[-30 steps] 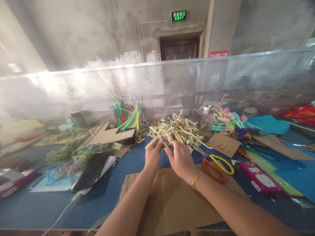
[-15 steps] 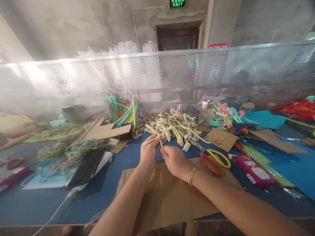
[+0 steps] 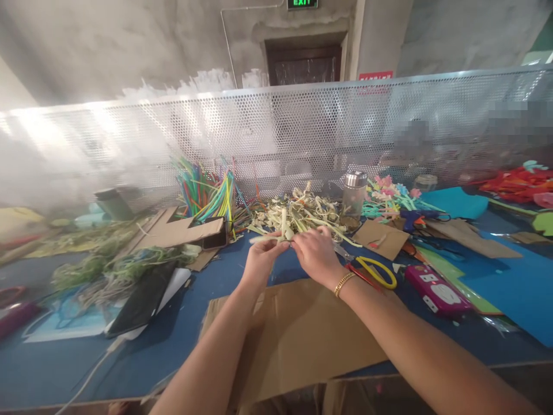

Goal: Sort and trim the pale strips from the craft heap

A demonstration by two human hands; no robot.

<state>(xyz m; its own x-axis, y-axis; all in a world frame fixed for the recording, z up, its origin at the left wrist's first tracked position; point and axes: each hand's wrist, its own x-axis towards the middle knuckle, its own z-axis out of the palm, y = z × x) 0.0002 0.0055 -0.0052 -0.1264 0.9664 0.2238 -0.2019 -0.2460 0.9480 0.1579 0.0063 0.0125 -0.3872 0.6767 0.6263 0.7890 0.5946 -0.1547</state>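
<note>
My left hand (image 3: 259, 260) pinches some pale green, husk-like strips (image 3: 284, 223) between thumb and fingers. Pressed up against it, my right hand (image 3: 318, 256) has its fingertips closed on the same strips, with a gold chain bracelet on its wrist. One strip stands up between the hands, and another sticks out to the left. Directly behind lies a heap of similar pale strips (image 3: 311, 203). Scissors with a yellow and a red handle (image 3: 382, 272) lie beside my right wrist, which partly covers them. Below both hands a brown cardboard sheet (image 3: 298, 340) rests on the blue table.
Colourful pipe cleaners (image 3: 207, 190) stand at the back, near a glass jar (image 3: 354, 196). A magenta case (image 3: 436, 291) and a glue gun (image 3: 417, 219) are on the right. On the left are a dark phone (image 3: 142, 305) and green tangled fibres (image 3: 86, 259). A perforated metal screen (image 3: 242, 132) runs behind.
My right hand has moved up and forward, its fingers now over the strips. One strip now points upward between the hands. The whole view has shifted slightly.
</note>
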